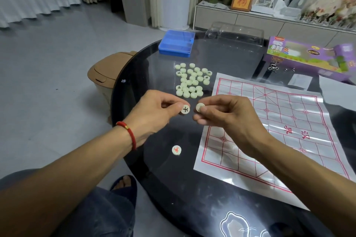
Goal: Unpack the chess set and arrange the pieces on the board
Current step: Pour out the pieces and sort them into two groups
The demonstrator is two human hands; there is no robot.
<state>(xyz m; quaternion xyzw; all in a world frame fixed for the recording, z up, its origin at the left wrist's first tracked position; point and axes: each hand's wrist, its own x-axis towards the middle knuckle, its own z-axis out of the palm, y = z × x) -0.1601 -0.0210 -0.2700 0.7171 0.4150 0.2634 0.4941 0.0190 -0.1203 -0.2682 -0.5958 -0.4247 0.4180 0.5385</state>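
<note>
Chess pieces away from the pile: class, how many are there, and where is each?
3: one pinched in the left hand, one pinched in the right hand, one red-marked piece on the table near the person. None seem hidden.

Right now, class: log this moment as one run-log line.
left hand: pinches black-marked piece | right hand: pinches blank-side piece | pile: beside board | board: bare | red-marked piece: alone on table

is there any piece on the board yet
No, the board shows only its red grid and characters; the pile of pieces lies on the table beside it, and each hand holds one.
</note>
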